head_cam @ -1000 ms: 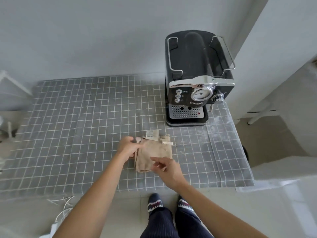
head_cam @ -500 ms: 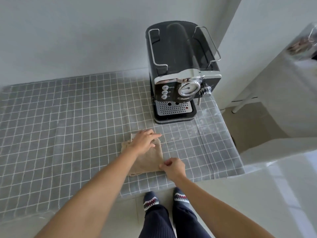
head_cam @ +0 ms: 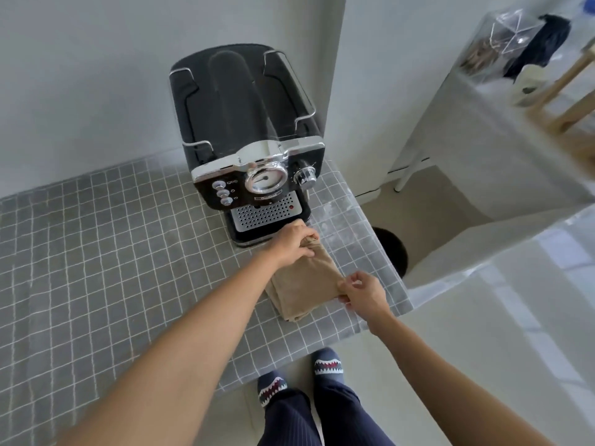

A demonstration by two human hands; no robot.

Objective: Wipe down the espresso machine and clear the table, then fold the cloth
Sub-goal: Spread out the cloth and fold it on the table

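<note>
Left hand (head_cam: 294, 241) curled shut, fingers pinching the far end of the tan cloth (head_cam: 306, 281), knuckles just in front of the espresso machine (head_cam: 248, 149) drip tray. Right hand (head_cam: 362, 292) pinching the cloth's right edge between thumb and fingertips, other fingers loosely bent. Cloth folded into a narrow strip, lying on the grey checked tablecloth (head_cam: 96, 252) near the table's right front corner; long axis runs from the machine base toward the person, slightly diagonal
</note>
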